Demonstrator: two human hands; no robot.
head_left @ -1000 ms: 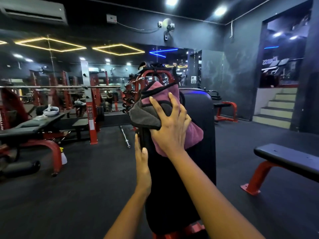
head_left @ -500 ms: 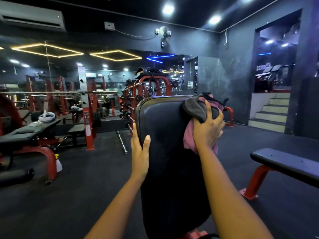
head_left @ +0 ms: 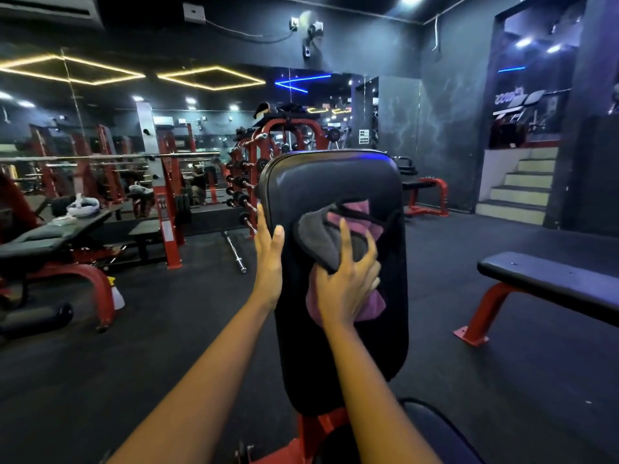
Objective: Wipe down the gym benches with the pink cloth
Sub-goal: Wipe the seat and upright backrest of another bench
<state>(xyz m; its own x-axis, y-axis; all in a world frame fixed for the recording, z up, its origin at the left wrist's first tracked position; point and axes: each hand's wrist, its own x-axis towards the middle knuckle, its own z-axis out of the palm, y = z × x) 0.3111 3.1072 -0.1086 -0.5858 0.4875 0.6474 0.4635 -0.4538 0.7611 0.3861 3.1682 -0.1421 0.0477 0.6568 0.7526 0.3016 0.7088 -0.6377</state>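
Pink cloth (head_left: 318, 242) pressed against upright backrest (head_left: 335, 182) by right hand (head_left: 345, 289), fingers spread. Left hand (head_left: 268, 262) flat on backrest's left edge, fingers straight, together.

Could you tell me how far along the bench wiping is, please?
Done: nothing visibly finished. In hand: the right hand presses the pink cloth on the middle of the upright backrest pad; the left hand steadies its edge. Left: its lower part, the flat bench and the incline bench.
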